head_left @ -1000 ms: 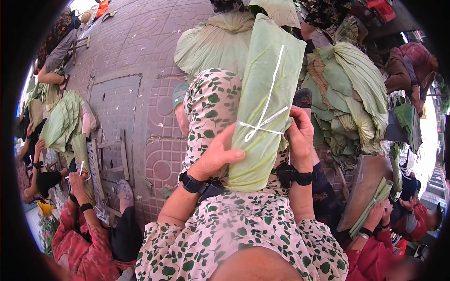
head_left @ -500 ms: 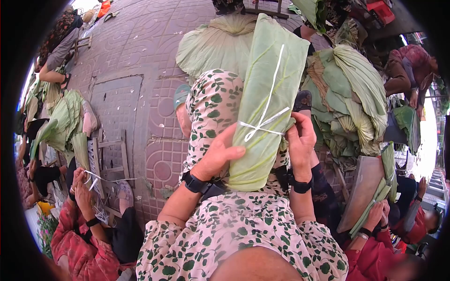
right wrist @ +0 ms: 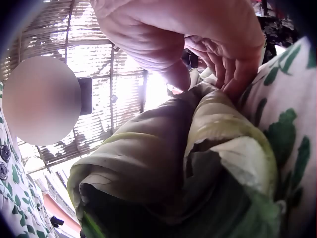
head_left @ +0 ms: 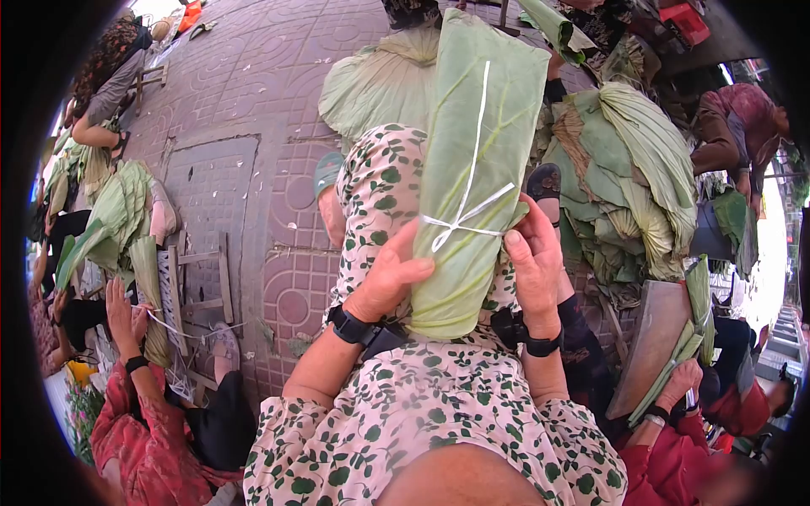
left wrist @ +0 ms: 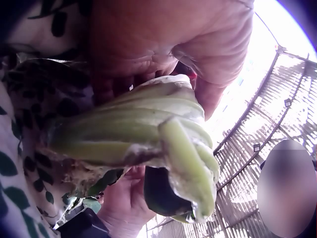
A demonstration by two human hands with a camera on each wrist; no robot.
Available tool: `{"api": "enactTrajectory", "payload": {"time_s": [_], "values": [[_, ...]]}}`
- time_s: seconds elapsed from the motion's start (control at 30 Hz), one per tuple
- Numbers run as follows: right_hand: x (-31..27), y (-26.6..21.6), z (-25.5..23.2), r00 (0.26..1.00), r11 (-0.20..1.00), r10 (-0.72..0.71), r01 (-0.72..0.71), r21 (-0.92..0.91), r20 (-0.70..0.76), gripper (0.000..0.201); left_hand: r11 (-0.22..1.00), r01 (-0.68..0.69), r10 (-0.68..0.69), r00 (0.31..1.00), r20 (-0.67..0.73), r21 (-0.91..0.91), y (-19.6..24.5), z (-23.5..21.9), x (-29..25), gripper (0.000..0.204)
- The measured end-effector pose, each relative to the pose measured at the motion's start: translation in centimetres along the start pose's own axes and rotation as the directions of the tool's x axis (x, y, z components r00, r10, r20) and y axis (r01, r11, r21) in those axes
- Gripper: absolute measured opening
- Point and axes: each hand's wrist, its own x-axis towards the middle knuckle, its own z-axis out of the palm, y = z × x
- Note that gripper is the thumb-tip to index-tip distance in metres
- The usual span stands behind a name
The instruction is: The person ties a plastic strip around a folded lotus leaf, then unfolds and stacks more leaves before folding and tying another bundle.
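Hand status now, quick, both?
Left hand: closed, gripping the leaf bundle, thumb on top.
Right hand: closed, fingers and thumb curled round the leaf bundle's opposite edge.

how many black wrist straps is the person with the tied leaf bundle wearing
2. One strap is on the left wrist, behind the left hand that grips the leaf bundle; the other strap is on the right wrist.
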Motion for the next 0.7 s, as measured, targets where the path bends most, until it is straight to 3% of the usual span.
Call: {"api": "enactTrajectory", "payload": {"time_s": [0.1,0.2,0.27,0.4,0.47,0.5,0.57,0.7], "values": [[-0.1,-0.2,0.3,1.0,1.0,0.031,-0.031,-0.001,-0.001,0.053,1.0,0.011,-0.01,1.0,-0.007,0.021,-0.2,-0.1,0.1,0.07],[0.0,0.2,0.6,0.996,0.997,-0.073,0.073,-0.002,-0.059,0.048,0.996,0.039,-0.037,0.999,-0.033,0.076,-0.4,-0.1,0.3,0.069],[0.2,0.6,0.1,0.983,0.962,-0.171,0.154,-0.227,-0.06,0.041,0.994,0.046,-0.042,0.998,-0.044,0.103,-0.4,0.0,0.3,0.069],[0.4,0.4,-0.2,0.95,0.93,-0.295,0.26,-0.26,-0.106,0.032,0.994,0.037,-0.034,0.999,-0.029,0.099,-0.2,0.2,0.3,0.069],[0.8,-0.1,-0.1,0.888,0.831,-0.457,0.407,-0.379,-0.049,0.027,0.995,0.035,-0.033,0.999,-0.021,0.097,-0.2,0.2,0.3,0.069],[1.0,-0.6,-0.1,0.888,0.83,-0.458,0.408,-0.38,-0.049,0.027,0.993,0.051,-0.051,0.999,-0.004,0.109,-0.2,0.1,0.3,0.069],[1.3,-2.0,0.2,0.855,0.575,-0.488,0.467,-0.671,0.177,0.026,0.991,0.065,-0.067,0.998,0.012,0.12,-0.3,0.0,0.3,0.069],[1.8,-2.2,-0.5,0.884,0.589,-0.398,0.451,-0.671,0.245,0.027,0.992,0.053,-0.056,0.998,0.02,0.112,-0.1,0.2,0.3,0.068]]}}
